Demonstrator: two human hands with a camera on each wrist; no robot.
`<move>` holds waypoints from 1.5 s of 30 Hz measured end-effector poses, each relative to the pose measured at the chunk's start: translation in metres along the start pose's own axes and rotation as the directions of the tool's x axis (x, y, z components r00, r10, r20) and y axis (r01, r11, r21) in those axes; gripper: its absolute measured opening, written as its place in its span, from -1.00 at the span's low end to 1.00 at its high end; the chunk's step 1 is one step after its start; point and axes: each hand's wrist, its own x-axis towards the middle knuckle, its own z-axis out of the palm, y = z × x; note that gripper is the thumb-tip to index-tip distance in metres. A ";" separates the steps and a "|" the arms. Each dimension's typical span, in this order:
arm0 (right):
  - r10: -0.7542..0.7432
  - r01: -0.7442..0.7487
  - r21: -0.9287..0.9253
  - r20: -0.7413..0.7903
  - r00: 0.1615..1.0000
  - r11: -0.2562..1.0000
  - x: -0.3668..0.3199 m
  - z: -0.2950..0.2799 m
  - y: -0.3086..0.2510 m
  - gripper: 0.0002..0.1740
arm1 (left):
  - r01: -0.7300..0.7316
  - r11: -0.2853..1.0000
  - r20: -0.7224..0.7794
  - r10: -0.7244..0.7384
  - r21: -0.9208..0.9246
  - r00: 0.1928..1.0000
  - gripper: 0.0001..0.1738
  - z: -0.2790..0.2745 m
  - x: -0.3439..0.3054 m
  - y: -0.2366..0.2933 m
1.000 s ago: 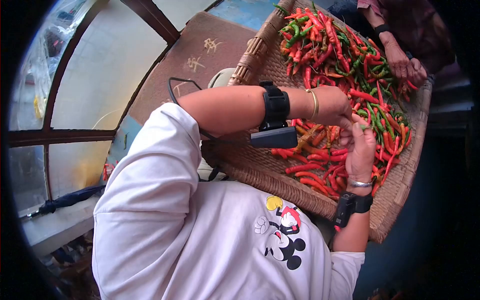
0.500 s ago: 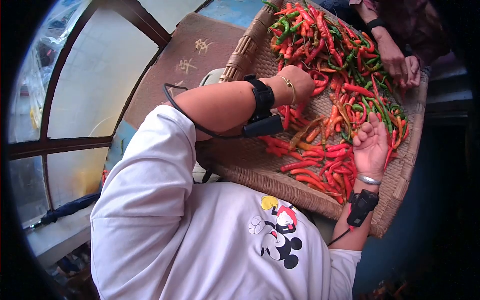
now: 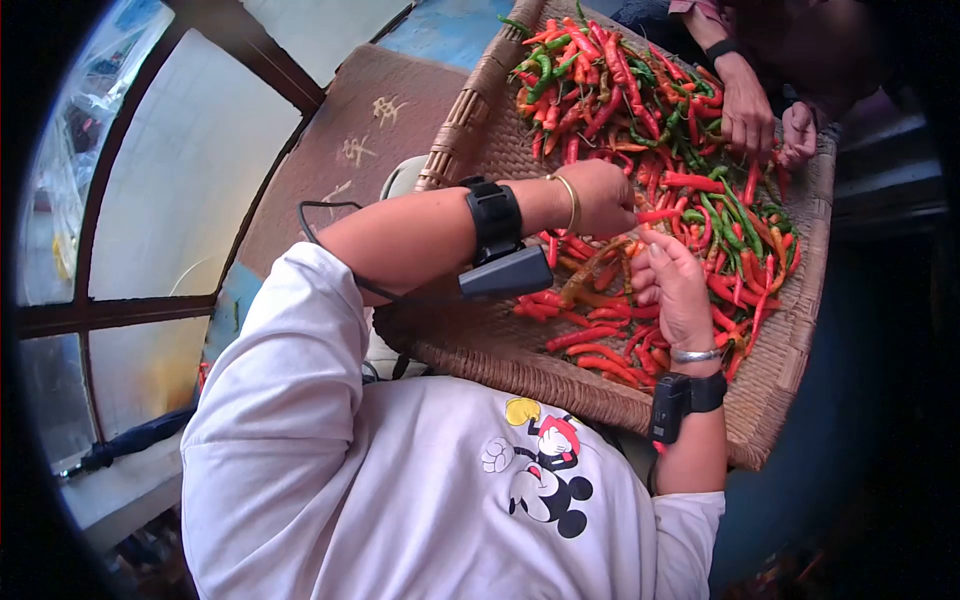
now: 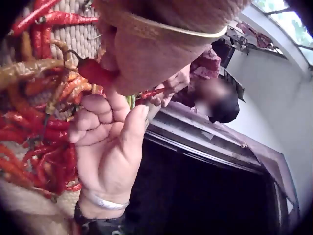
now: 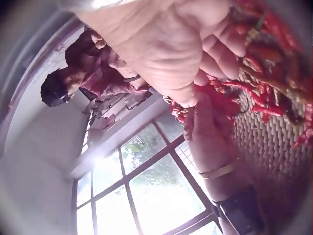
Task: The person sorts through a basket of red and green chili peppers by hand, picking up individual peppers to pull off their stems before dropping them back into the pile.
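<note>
My left hand [image 3: 597,195], with a gold bangle, reaches in from the left over a woven basket [image 3: 450,165] of chili peppers. Its fingers pinch a red chili pepper [image 4: 95,72], whose curved stem sticks out to the left in the left wrist view. My right hand [image 3: 675,290], wearing a silver bangle, faces it palm up. Its fingers [image 4: 95,105] bend loosely, and the thumb stands apart from the index finger. The right fingertips are right at the left hand's fingertips, where the left hand partly hides them. Red and orange peppers [image 3: 600,360] lie below both hands.
A heap of red and green peppers [image 3: 590,75] fills the basket's far side. Across it, another person's hands [image 3: 748,115] work among the peppers. A brown mat with yellow characters [image 3: 350,130] lies left of the basket, beside framed windows [image 3: 190,170].
My left hand first went left and down to the peppers, then came back with a red chili pepper. My right hand moved away and returned to meet it. The view shifted slightly.
</note>
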 end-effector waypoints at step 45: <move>0.110 -0.131 0.191 0.116 0.987 0.973 -0.009 0.007 -0.009 -0.75 | -0.312 0.947 -0.139 0.299 -0.076 0.944 -0.75 -0.007 0.072 0.021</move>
